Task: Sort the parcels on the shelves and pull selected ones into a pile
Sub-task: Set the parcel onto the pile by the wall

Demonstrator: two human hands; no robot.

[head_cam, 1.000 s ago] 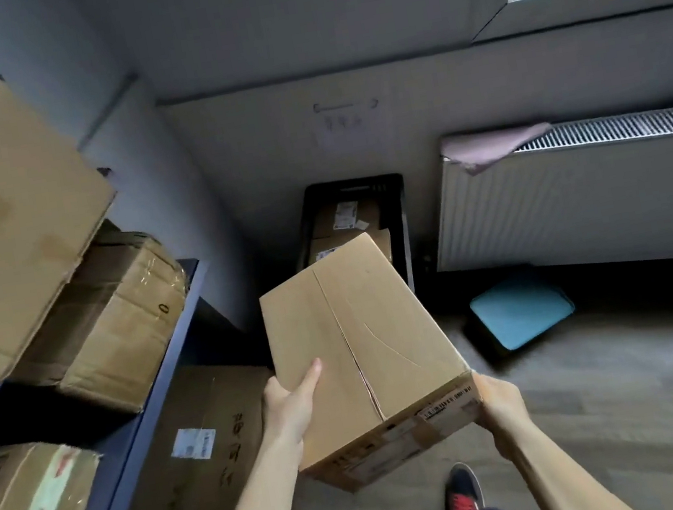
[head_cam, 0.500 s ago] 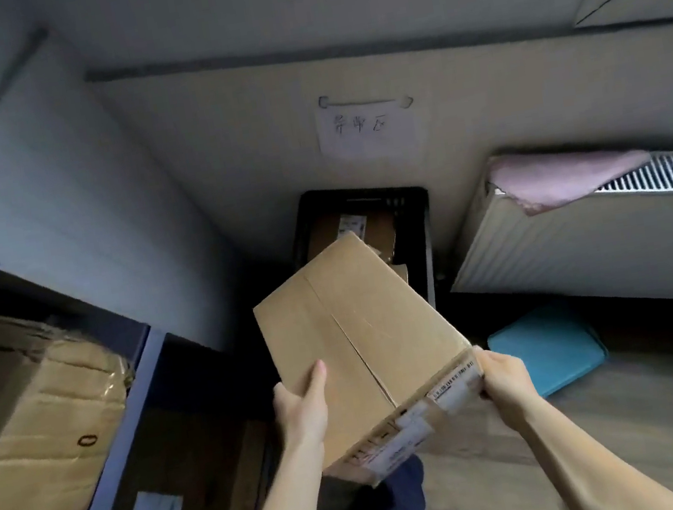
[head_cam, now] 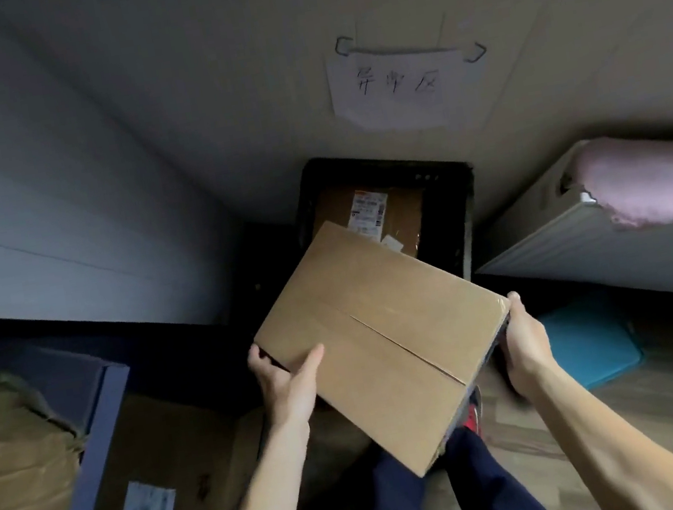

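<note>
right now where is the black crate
Head view, centre: the black crate stands against the far wall below the paper sign, left of the radiator, partly hidden behind the held cardboard box.

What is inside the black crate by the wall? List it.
A brown parcel with a white shipping label lies inside the black crate. The held box covers the crate's near part, so anything else there cannot be seen.

A: Your trousers [head_cam: 392,506] are plain dark navy.
B: At the trousers' upper right your shoe [head_cam: 472,415] shows red on black; your forearms [head_cam: 254,497] on either side of the trousers are bare.
</note>
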